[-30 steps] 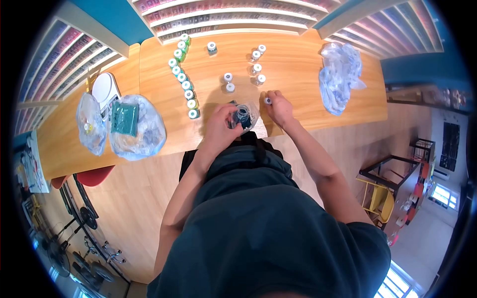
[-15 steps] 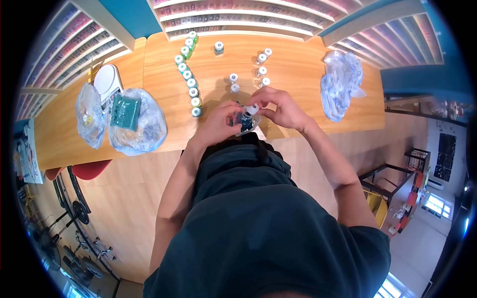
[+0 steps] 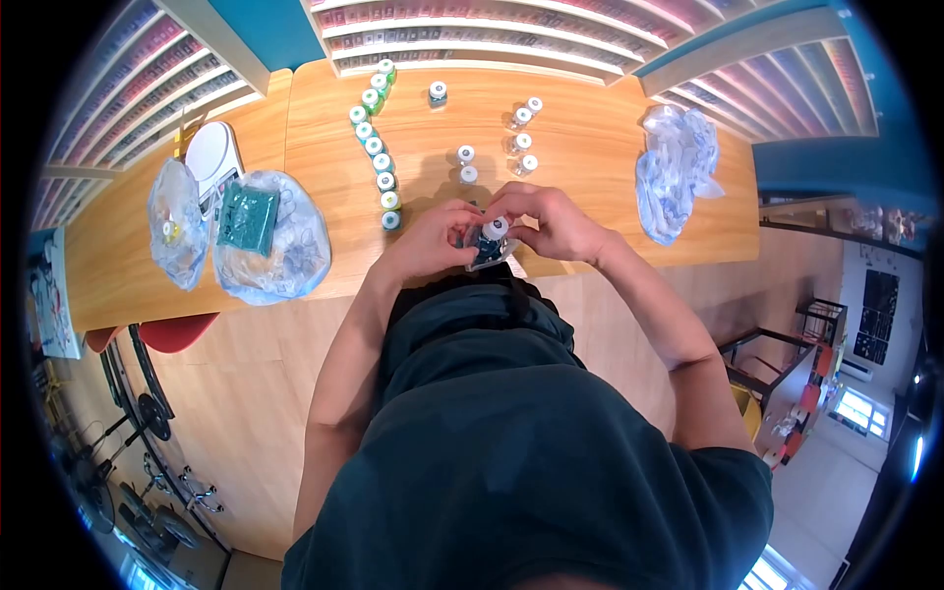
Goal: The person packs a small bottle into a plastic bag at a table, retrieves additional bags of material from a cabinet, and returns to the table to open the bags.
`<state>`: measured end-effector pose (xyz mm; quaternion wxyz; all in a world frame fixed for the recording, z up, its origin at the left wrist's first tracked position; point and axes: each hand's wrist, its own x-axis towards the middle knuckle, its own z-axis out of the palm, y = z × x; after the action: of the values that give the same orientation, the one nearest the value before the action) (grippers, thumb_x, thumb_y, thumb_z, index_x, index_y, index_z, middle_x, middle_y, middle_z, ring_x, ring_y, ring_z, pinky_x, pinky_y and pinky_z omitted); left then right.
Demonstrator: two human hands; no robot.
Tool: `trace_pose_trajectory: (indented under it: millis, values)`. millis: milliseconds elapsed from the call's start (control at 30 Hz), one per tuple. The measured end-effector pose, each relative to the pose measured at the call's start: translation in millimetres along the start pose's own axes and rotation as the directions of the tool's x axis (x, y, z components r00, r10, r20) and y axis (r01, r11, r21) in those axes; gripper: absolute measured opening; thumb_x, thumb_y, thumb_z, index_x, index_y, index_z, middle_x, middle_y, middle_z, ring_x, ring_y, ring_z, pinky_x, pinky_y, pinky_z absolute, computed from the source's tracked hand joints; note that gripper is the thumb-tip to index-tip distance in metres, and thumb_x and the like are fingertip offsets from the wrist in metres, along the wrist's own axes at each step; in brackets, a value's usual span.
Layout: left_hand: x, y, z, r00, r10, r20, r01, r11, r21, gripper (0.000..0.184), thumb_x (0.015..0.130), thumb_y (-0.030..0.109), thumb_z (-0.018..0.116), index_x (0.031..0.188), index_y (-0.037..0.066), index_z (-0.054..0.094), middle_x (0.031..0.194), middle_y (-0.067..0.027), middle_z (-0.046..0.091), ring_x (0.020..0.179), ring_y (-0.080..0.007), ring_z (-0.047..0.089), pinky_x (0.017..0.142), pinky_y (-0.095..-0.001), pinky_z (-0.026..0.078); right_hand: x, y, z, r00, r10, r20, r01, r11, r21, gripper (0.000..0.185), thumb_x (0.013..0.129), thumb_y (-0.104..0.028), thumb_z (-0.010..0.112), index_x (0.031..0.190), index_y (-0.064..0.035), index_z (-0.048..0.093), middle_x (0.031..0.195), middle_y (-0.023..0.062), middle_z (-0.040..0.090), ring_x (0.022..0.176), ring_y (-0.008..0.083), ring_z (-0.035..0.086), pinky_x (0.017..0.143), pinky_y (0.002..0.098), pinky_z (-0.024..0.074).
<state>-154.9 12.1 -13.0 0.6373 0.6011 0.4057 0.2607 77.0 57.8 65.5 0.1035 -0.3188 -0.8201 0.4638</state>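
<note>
Close to my body at the table's front edge, both hands meet around a small white-capped bottle [image 3: 495, 228]. My right hand [image 3: 559, 224] pinches it near the cap with thumb and fingers. My left hand [image 3: 433, 241] is closed with curled fingers on a clear plastic container [image 3: 489, 260] with dark contents just below the cap. Fingers partly hide both things, so I cannot tell whether the bottle stands inside the container or beside it. Just beyond my hands stand two clear bottles with white caps [image 3: 467, 164].
A curving row of green-filled bottles [image 3: 374, 147] stands left of centre. Several clear bottles [image 3: 522, 141] stand right; one bottle [image 3: 438, 91] stands farther back. At left are a white scale [image 3: 208, 152] and plastic bags [image 3: 285, 261] with a green packet [image 3: 248, 218]; another bag [image 3: 674, 172] lies right.
The white cap between my hands, tilted before, now faces up more squarely and sits slightly lower. My right hand has shifted slightly down with it. My left hand stays about where it was.
</note>
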Motion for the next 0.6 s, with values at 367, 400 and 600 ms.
trace_pose_trajectory:
  millis: [367, 400, 600]
  values:
    - [0, -1, 6, 0.999, 0.025, -0.033, -0.025, 1.000, -0.007, 0.043, 0.074, 0.003, 0.078, 0.115, -0.002, 0.066, 0.114, -0.0079, 0.056, 0.087, -0.0161, 0.058, 0.076, -0.0271, 0.049, -4, 2, 2, 0.997, 0.076, -0.021, -0.077, 0.997, -0.007, 0.035, 0.078, 0.002, 0.076, 0.112, -0.0048, 0.068, 0.099, 0.0112, 0.064, 0.088, 0.0250, 0.064, 0.080, 0.0360, 0.0530]
    - [0, 0, 6, 0.999, 0.021, -0.041, -0.021, 1.000, -0.008, 0.043, 0.073, 0.003, 0.078, 0.114, -0.002, 0.066, 0.114, -0.0078, 0.056, 0.086, -0.0158, 0.058, 0.075, -0.0269, 0.049, -4, 2, 2, 0.997, 0.070, -0.031, -0.071, 0.997, -0.016, 0.034, 0.078, 0.000, 0.078, 0.110, -0.0045, 0.068, 0.096, 0.0111, 0.064, 0.085, 0.0245, 0.064, 0.079, 0.0359, 0.0530]
    - [0, 0, 12, 0.993, 0.063, -0.096, -0.065, 0.998, -0.010, 0.042, 0.072, 0.003, 0.078, 0.112, -0.003, 0.067, 0.114, -0.0077, 0.057, 0.082, -0.0145, 0.058, 0.071, -0.0260, 0.050, -7, -4, 2, 0.983, 0.177, -0.041, -0.179, 0.908, -0.378, 0.038, 0.076, -0.025, 0.086, 0.101, -0.0035, 0.067, 0.087, 0.0135, 0.064, 0.079, 0.0312, 0.066, 0.074, 0.0392, 0.0533]
